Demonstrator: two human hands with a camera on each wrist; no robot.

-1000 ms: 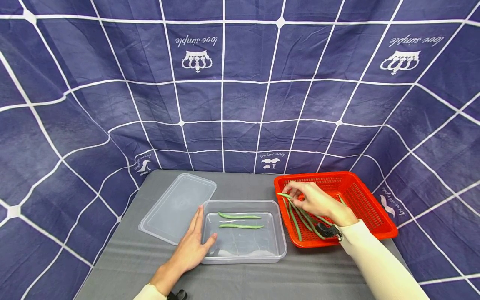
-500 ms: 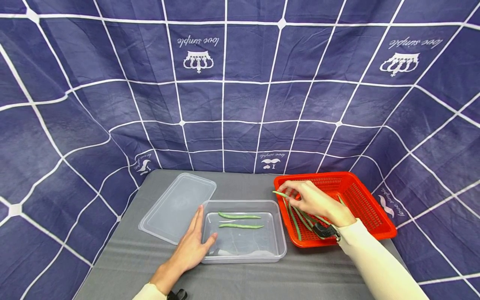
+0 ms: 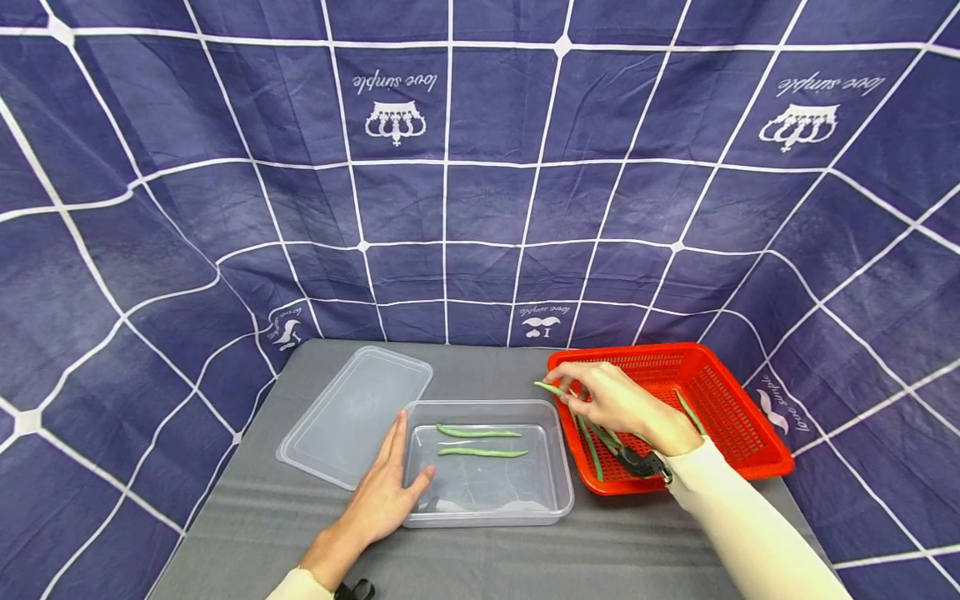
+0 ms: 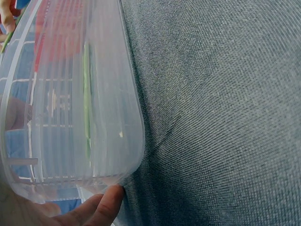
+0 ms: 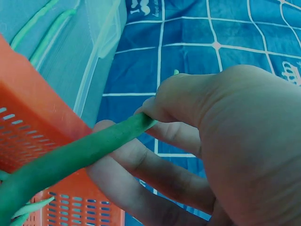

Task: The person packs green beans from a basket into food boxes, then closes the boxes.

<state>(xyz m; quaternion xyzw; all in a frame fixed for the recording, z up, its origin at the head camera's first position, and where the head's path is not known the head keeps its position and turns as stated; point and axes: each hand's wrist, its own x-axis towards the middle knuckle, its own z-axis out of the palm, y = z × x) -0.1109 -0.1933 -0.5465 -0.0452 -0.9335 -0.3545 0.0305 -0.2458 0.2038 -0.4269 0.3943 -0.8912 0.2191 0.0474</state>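
Observation:
My right hand [image 3: 618, 404] pinches a green bean [image 5: 70, 157] between thumb and fingers, above the left side of a red plastic basket [image 3: 750, 421]. The bean's tip pokes out past the fingertips, over the basket's rim. My left hand [image 3: 378, 504] lies along the left wall of a clear plastic container [image 3: 487, 490], with straight fingers outside and the thumb over the rim. Inside, two green beans [image 3: 482, 453] lie side by side. Several more green beans [image 3: 588, 450] are in the basket, partly hidden by my right hand and wrist strap.
A translucent lid [image 3: 356, 417] lies flat behind and left of the container, partly behind my left hand. Grey cloth [image 3: 480, 567] covers the table. A blue checked curtain [image 3: 480, 208] encloses the back and sides.
My right hand has shifted slightly left with the pinched bean, whose tip now reaches past the basket's left rim. The left hand and the container have stayed put.

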